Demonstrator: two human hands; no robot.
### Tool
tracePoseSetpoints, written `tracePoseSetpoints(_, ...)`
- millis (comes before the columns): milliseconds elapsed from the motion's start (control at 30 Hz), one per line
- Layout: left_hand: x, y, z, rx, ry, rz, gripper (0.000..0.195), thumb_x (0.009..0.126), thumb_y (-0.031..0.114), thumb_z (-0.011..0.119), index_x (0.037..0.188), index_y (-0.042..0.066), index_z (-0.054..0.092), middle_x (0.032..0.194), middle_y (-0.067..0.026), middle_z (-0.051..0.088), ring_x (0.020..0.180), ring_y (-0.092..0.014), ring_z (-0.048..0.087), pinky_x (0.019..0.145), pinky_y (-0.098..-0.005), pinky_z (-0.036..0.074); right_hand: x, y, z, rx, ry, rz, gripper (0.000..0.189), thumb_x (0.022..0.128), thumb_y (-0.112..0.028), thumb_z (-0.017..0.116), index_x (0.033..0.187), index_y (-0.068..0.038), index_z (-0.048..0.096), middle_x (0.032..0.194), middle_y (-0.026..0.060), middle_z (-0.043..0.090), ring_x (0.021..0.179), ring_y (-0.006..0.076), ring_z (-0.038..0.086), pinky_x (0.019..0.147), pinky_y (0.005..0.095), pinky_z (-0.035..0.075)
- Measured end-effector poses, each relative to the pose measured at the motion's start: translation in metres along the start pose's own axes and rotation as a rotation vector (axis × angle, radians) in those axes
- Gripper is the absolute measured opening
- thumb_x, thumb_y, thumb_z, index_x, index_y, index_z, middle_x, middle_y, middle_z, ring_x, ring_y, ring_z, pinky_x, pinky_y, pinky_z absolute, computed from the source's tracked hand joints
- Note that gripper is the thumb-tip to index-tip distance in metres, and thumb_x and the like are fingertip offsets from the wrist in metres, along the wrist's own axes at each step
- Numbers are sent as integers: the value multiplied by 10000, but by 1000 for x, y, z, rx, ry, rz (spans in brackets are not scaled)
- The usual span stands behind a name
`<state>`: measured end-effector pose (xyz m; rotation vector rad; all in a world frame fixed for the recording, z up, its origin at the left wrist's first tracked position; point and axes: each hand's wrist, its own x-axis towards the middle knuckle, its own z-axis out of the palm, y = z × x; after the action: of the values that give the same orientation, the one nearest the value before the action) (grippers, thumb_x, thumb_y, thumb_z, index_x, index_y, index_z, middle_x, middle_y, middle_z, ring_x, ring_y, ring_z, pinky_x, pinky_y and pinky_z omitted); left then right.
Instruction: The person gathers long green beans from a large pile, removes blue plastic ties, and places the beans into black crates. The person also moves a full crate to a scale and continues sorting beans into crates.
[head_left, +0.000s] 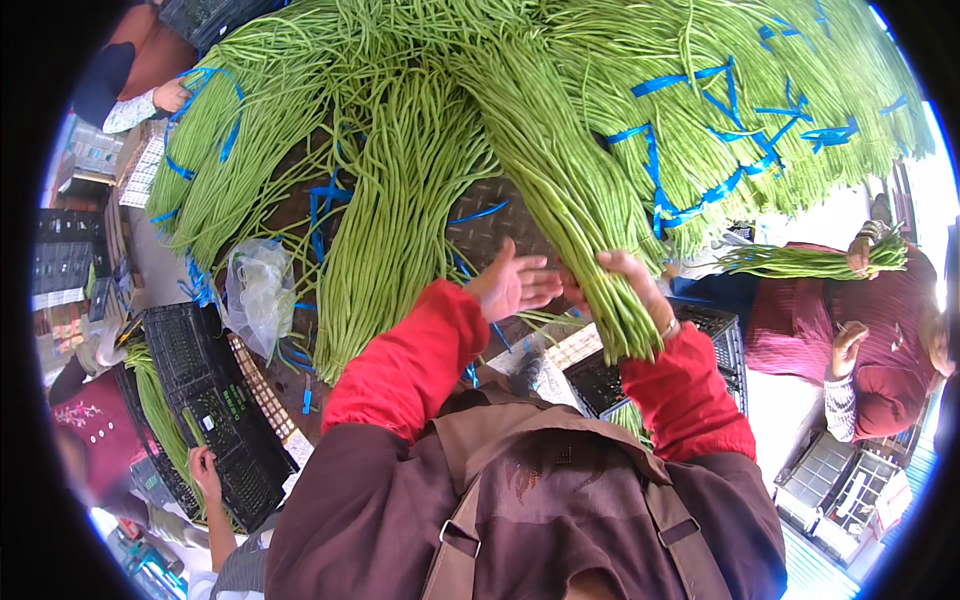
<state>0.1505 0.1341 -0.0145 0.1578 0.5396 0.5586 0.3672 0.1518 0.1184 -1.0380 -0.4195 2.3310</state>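
My right hand (637, 289) grips a thick bundle of long green yardlong beans (592, 247) near its lower end, the thumb lying across the top. The bundle slants up and left, its far end merging with the heap. Beside it, my left hand (519, 283) is open with fingers spread, the fingertips close to the bundle; whether they touch it I cannot tell. Left of that hand, a broad loose pile of beans (401, 195) hangs towards me over the dark metal tabletop (487, 196). Red sleeves cover both my forearms.
Blue strapping ribbons (731, 176) lie across bean bundles at right. A clear plastic bag (259, 296) sits at the table's left edge. Black plastic crates stand left (217, 412) and right (709, 326). Co-workers are on both sides; one person's hand (860, 251) holds a smaller bean bunch.
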Motion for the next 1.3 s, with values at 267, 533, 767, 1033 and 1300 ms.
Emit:
tracePoseSetpoints(267, 30, 29, 97, -540, -108, 525, 1083, 772, 831, 469, 1393, -51, 378, 1303, -234, 530, 1167, -335, 563, 1059, -451, 432, -89, 32, 16, 63, -164, 117, 557, 802, -335, 694, 1204, 25, 556, 941, 157, 655, 762, 220, 664, 685, 329, 567)
tracePoseSetpoints(533, 7, 27, 169, -112, -366, 763, 602, 961, 577, 410, 1128, 17, 556, 1165, -181, 599, 1042, -344, 600, 912, -440, 513, -152, 51, 6, -295, -220, -178, 658, 758, -248, 796, 1273, 26, 493, 1013, 173, 681, 803, 210, 678, 695, 326, 577)
tracePoseSetpoints(767, -56, -1, 193, 86, -424, 608, 568, 931, 342, 486, 1372, -12, 437, 1344, -253, 523, 1247, -383, 524, 1053, -509, 429, -206, 18, 14, -205, -309, -347, 603, 742, -304, 741, 1191, 44, 539, 917, 176, 660, 711, 244, 648, 633, 340, 538)
tracePoseSetpoints(1033, -91, 17, 107, 143, -88, 403, 413, 882, 62, 468, 1288, 48, 541, 1032, -115, 692, 649, -108, 605, 469, -227, 469, -197, 2, 3, -27, -256, -282, 494, 865, -276, 611, 1236, 37, 518, 1009, 190, 618, 841, 248, 620, 726, 357, 540)
tracePoseSetpoints(1300, -136, 174, 117, -94, 655, 851, 733, 905, 549, 600, 1236, -93, 476, 1055, -218, 636, 839, -244, 662, 649, -335, 584, -234, -30, 26, 30, -109, -481, 171, 833, -198, 651, 882, -43, 599, 970, 275, 625, 776, 317, 648, 675, 395, 554)
